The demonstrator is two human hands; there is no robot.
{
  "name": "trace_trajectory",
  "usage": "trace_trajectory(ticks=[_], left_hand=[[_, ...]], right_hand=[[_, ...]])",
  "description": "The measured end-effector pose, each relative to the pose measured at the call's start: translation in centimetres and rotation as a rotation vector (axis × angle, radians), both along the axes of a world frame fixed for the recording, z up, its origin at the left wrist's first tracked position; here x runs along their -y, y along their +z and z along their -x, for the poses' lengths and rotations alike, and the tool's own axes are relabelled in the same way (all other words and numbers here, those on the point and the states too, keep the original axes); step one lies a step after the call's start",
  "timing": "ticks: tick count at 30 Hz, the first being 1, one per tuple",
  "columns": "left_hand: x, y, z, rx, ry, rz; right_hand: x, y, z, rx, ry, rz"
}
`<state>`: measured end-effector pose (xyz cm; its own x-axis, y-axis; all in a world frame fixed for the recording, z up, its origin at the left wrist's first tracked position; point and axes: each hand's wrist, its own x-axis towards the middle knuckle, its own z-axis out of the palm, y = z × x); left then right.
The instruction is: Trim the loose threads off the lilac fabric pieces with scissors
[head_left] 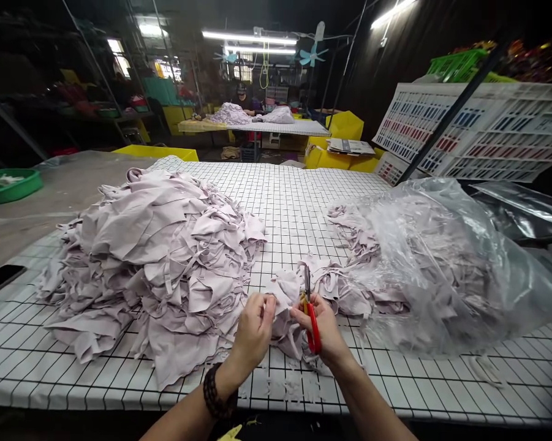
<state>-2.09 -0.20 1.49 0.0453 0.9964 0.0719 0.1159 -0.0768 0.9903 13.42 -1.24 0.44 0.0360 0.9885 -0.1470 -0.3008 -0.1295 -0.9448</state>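
Observation:
Red-handled scissors [313, 327] sit in my right hand [327, 327], their dark blades pointing up and away from me. My left hand [253, 324], with a dark beaded bracelet on its wrist, is closed in a pinch on a pale lilac fabric piece [287, 288]. That cloth stretches between both hands and touches the table. A large heap of similar lilac pieces [165, 226] rises to the left of my hands. On the right, more pieces lie partly inside a clear plastic bag [441, 269], with some spilling out toward my right hand.
Small white scraps [294, 386] dot the grid-patterned tablecloth [289, 196]. A phone [0, 280] and a green basin [11, 185] are at the left. White plastic crates [473, 128] stand at the back right, near yellow bins [344, 128]. A person [242, 98] is at a far table.

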Motion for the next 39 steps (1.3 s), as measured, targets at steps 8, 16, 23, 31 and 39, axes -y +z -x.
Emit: trace_trajectory(ticks=[8,16,23,31,39], left_hand=[[2.0,-0.7,-1.0,0.535,-0.227,0.622],[2.6,-2.4,-0.5,0.864,-0.022,0.624],[2.7,-0.5,0.5,0.936,-0.103,0.573],[1.1,3.0,0.3,0.557,-0.09,0.167],[1.0,1.0,-0.5,0.486,-0.118,0.17]], right_hand=[[2.5,0.6,1.7,0.2,-0.072,-0.096],[-0.8,1.1,-0.2,0.393,0.1,-0.168],[-6.6,1.2,1.2,0.319,0.45,-0.231],[-3.8,7.0,0.7,0.432,-0.103,-0.455],[-0.1,1.9,-1.0,0.482,-0.017,-0.16]])
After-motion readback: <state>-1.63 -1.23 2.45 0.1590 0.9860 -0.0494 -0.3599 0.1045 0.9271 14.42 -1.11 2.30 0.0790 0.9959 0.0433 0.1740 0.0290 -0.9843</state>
